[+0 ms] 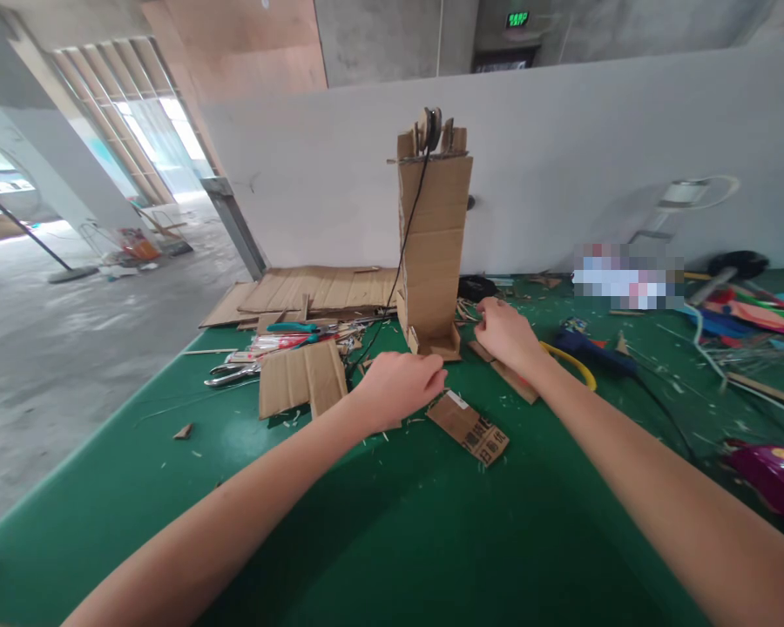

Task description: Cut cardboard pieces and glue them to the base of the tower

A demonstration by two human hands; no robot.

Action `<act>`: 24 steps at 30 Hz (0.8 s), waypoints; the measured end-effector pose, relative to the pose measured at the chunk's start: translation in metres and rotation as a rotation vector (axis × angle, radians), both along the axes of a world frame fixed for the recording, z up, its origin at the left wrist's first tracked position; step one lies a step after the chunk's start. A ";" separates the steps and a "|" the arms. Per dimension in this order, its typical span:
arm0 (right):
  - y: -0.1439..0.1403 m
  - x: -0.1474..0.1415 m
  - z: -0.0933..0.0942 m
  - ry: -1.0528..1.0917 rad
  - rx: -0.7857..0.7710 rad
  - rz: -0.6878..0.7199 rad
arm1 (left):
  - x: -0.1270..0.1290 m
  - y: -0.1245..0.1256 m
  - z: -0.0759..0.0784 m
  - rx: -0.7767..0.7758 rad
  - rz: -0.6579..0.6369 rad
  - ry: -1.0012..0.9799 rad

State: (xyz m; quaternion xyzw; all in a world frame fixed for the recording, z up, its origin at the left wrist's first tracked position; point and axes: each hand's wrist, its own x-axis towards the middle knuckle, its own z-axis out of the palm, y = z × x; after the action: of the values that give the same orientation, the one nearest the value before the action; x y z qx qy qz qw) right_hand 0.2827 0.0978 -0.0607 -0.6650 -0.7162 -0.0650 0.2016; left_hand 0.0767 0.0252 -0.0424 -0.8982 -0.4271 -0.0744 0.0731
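Head view: cardboard tower (pixel 436 248), long axis upright, wheel (pixel 434 129) topmost

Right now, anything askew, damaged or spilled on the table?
Mostly litter: a small cardboard scrap and pale shavings lie loose on the green table. The cardboard tower looks ragged along its top, with uneven edges. No spill visible.

Head camera, one: mounted on the person's head, it is looking forward and down from close range across the green table (pixel 392 531), is facing the cardboard tower (pixel 435 252) and white partition (pixel 333 183) at twelve o'clock, and is taking in the concrete floor (pixel 104 366) toward nine.
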 end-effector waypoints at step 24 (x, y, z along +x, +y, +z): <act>-0.084 0.011 -0.004 1.176 -0.274 0.395 | -0.001 -0.005 -0.010 -0.062 -0.358 -0.018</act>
State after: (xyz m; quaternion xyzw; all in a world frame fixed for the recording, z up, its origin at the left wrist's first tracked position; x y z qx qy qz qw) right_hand 0.2937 0.0138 -0.0647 -0.4648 -0.5967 0.4417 0.4825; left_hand 0.0760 0.0202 -0.0523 -0.9610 -0.2631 -0.0808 0.0271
